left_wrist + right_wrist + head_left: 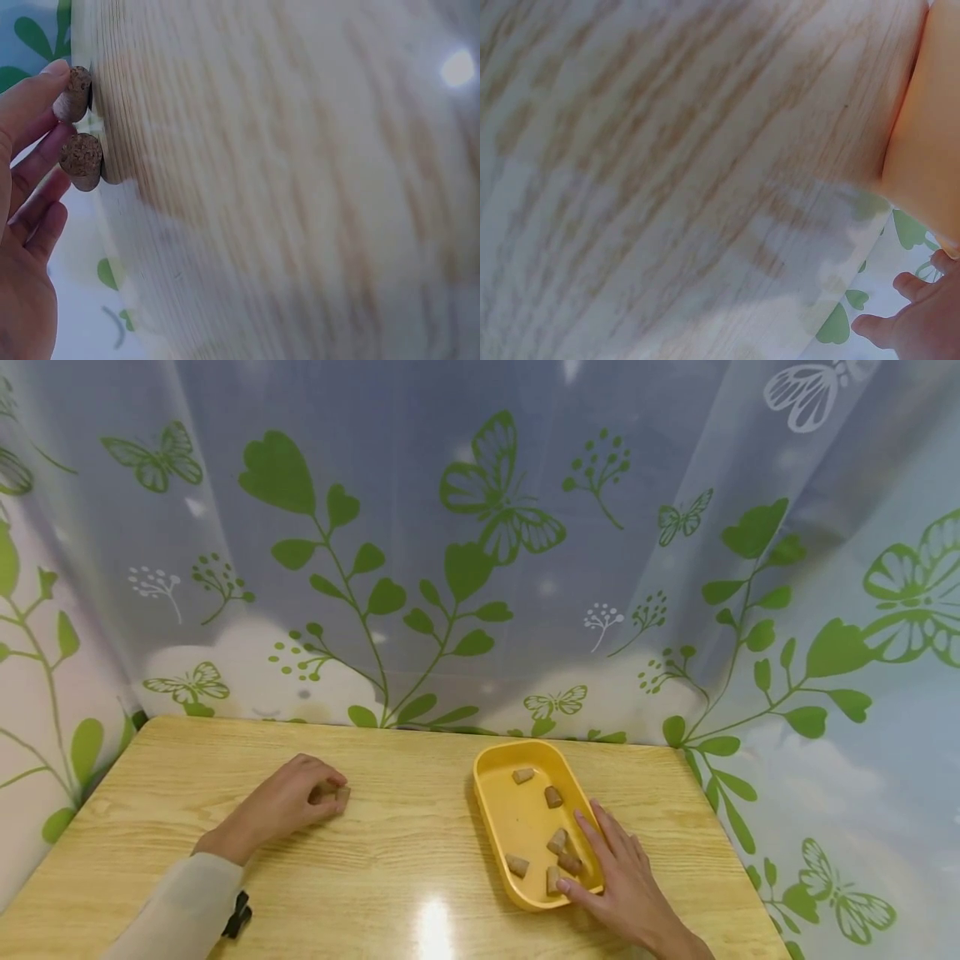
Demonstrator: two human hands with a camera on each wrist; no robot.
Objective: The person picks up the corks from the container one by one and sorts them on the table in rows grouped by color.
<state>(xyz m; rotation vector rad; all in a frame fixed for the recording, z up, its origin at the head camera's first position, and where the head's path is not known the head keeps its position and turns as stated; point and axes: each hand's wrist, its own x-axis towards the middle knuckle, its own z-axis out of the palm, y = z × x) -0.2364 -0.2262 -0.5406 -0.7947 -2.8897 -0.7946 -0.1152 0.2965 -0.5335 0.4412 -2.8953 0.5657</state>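
Observation:
In the left wrist view, my left hand [288,802] has its thumb and forefinger on a cork stopper [73,95] and pinches it at the table top. A second cork stopper [81,161] stands close beside it, near the other fingers. From the head view the left fingers mostly hide these corks. My right hand [626,889] rests over the right rim of a yellow tray [487,814], its fingers fairly straight. Its thumb tip reaches inside, close to a cork [553,881]; whether they touch I cannot tell. Several corks lie scattered on the tray's floor, including a darker one [553,797].
The wood-grain table [405,827] carries the tray on its right half. Behind and to both sides hangs a curtain [420,568] printed with green leaves and butterflies. A black clip-like object [237,916] shows beside the left sleeve [183,906].

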